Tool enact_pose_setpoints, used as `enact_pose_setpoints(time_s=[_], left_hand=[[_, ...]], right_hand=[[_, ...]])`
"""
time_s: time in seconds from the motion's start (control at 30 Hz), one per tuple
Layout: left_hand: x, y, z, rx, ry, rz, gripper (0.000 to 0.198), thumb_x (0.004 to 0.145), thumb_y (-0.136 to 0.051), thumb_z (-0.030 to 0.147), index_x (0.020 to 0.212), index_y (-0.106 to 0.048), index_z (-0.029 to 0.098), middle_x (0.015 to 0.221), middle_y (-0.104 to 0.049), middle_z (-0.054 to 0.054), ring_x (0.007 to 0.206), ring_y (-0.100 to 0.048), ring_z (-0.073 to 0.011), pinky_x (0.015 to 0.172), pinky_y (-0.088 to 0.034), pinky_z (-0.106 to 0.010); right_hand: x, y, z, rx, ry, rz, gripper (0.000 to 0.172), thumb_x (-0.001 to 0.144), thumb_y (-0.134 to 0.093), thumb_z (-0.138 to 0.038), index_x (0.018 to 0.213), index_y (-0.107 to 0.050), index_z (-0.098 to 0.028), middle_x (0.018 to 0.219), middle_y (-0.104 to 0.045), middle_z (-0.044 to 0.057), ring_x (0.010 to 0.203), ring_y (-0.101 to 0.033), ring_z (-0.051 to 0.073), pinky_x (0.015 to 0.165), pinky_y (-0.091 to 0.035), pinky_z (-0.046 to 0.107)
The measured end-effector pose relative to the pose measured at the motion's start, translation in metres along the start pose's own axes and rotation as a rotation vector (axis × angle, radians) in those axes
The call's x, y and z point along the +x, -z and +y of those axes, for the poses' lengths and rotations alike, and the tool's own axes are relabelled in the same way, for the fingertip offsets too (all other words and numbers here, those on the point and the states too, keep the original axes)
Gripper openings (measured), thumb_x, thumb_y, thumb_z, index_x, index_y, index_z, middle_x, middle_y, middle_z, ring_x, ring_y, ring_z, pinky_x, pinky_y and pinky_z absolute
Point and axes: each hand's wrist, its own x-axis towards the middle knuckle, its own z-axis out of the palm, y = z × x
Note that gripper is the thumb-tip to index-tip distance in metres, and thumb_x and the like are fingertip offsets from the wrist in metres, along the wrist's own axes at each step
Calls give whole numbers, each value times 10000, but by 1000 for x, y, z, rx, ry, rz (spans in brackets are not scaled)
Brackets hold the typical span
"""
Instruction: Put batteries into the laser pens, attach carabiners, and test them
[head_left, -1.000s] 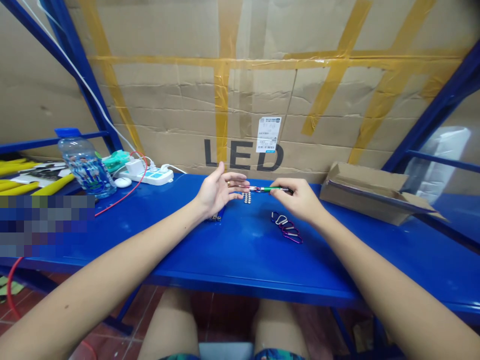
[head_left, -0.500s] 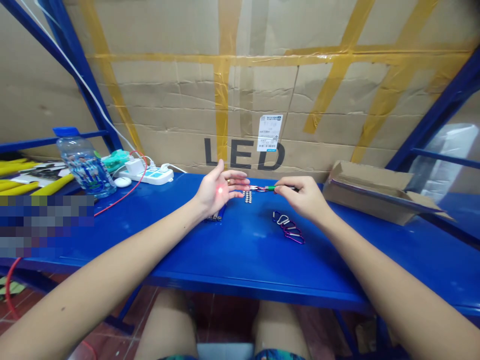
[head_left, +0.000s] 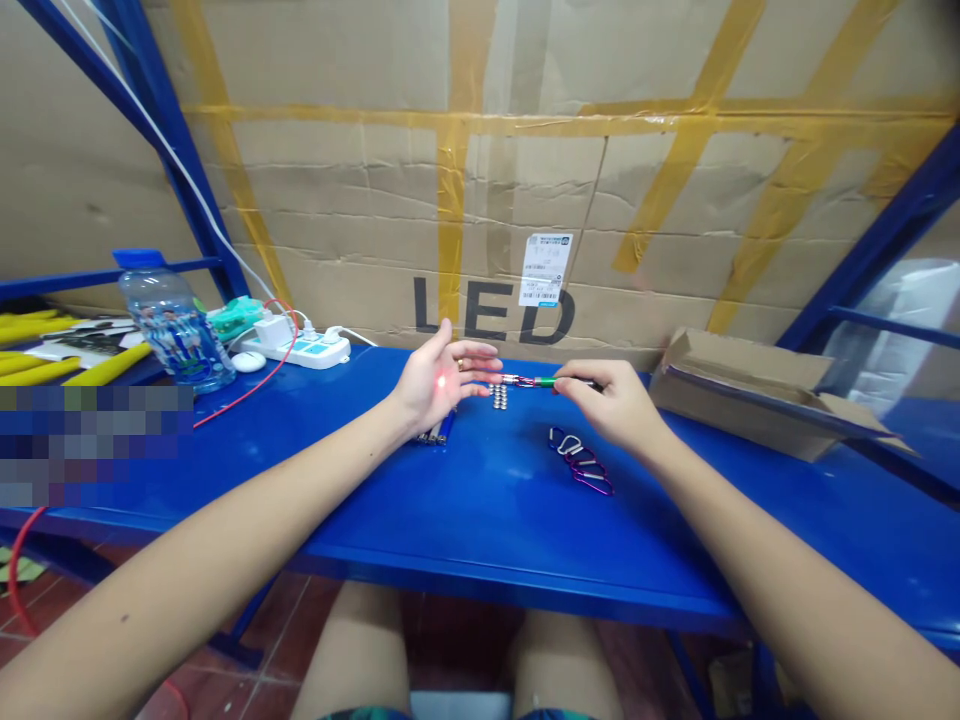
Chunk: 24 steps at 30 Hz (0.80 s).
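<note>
My left hand is raised above the blue table with its palm turned toward the right and its fingers apart. A red light spot shows on the palm. My right hand grips a slim green laser pen whose tip points at the left hand. Small silver button cells stand in rows on the table just beyond the pen. Several metal tubes, one of them blue, lie partly hidden under my left hand. Several carabiners, silver, blue and purple, lie below my right hand.
The blue table holds a water bottle, a white power strip and a red cable at left. An open cardboard box sits at right. Behind stands a large taped carton.
The whole view has shifted slightly. Both hands hold nearly the same pose, and the red spot stays on the left palm.
</note>
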Motion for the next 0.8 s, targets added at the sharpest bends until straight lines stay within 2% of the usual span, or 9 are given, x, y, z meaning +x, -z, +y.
enact_pose_setpoints(time_s=[0.17, 0.27, 0.33, 0.43, 0.53, 0.63, 0.8], left_hand=[[4, 6, -1, 103, -85, 29, 656, 940, -344, 666, 925, -718, 128, 954, -730, -156, 891, -680, -250, 753, -506, -350], [10, 17, -1, 284, -203, 136, 543, 957, -423, 581, 860, -713, 132, 856, -724, -127, 806, -673, -209, 714, -484, -313], [15, 27, 0, 376, -254, 208, 449, 953, -492, 507, 833, -706, 131, 794, -712, -105, 748, -662, -183, 678, -470, -286], [21, 43, 3, 391, -242, 264, 404, 958, -508, 459, 821, -690, 125, 759, -700, -90, 697, -654, -161, 629, -459, -258], [24, 56, 7, 398, -212, 325, 370, 970, -501, 404, 823, -677, 112, 735, -688, -76, 660, -647, -142, 597, -451, -238], [26, 64, 8, 407, -182, 356, 325, 981, -482, 332, 829, -665, 110, 717, -678, -59, 632, -638, -124, 581, -448, -225], [26, 69, 6, 402, -121, 326, 274, 973, -491, 274, 826, -658, 114, 698, -668, -46, 610, -633, -117, 568, -449, -222]], right_hand=[[7, -3, 17, -35, -5, 4, 243, 837, -526, -323, 700, -646, -162, 637, -587, 13, 637, -499, 157, 609, -349, 288], [22, -8, 41, -122, -54, -50, 287, 887, -500, -343, 764, -677, -153, 706, -647, 41, 696, -548, 179, 648, -372, 301], [37, -12, 60, -209, -96, -119, 293, 904, -503, -335, 850, -717, -143, 825, -708, 83, 779, -597, 210, 703, -399, 319], [63, -19, 88, -317, -131, -203, 296, 919, -520, -305, 1007, -747, -136, 1028, -739, 135, 924, -640, 251, 796, -433, 334], [86, -32, 108, -400, -222, -299, 315, 917, -547, -276, 1122, -743, -138, 1143, -726, 148, 1046, -642, 279, 875, -449, 334], [101, -49, 115, -376, -254, -355, 328, 907, -575, -287, 1139, -746, -131, 1097, -745, 138, 986, -668, 268, 844, -474, 323], [111, -69, 113, -299, -287, -399, 321, 882, -611, -313, 1112, -767, -152, 1000, -773, 85, 841, -689, 215, 739, -498, 279]])
